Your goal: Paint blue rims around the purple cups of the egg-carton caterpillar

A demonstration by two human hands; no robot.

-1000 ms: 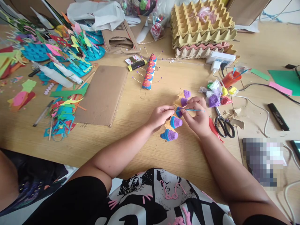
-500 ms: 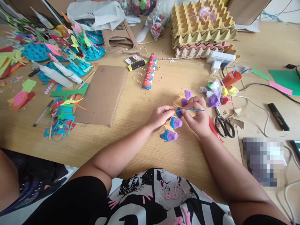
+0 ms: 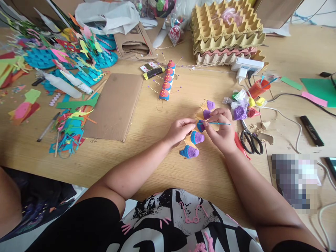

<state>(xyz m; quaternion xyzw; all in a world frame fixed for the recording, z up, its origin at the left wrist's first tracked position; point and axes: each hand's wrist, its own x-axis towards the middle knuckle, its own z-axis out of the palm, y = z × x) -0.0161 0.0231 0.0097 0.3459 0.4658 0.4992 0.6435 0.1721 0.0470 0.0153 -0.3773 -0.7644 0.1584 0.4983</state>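
A strip of egg carton (image 3: 189, 140) carries several cups covered in purple and blue clay. My left hand (image 3: 181, 131) has its fingers closed on the strip's left edge near the middle cup. Between the thumb and fingers of my right hand (image 3: 221, 130) is a thin blue stick (image 3: 219, 123), its tip at the blue and purple middle cup (image 3: 201, 126). Beyond the hands stands a finished-looking carton strip (image 3: 167, 84) with red and blue cups, small faces and pins sticking out at its sides.
Cardboard (image 3: 112, 105) lies left, near paper scraps (image 3: 70, 131) and glue bottles (image 3: 61, 84). Egg trays (image 3: 228, 35) are stacked behind. Scissors (image 3: 251, 140), bagged clay (image 3: 240, 110), an orange cup (image 3: 258, 88) and cables are on the right. A person's leg (image 3: 9, 203) shows at lower left.
The blue stick and my right hand have shifted very slightly to the right. My left hand keeps its place on the strip.
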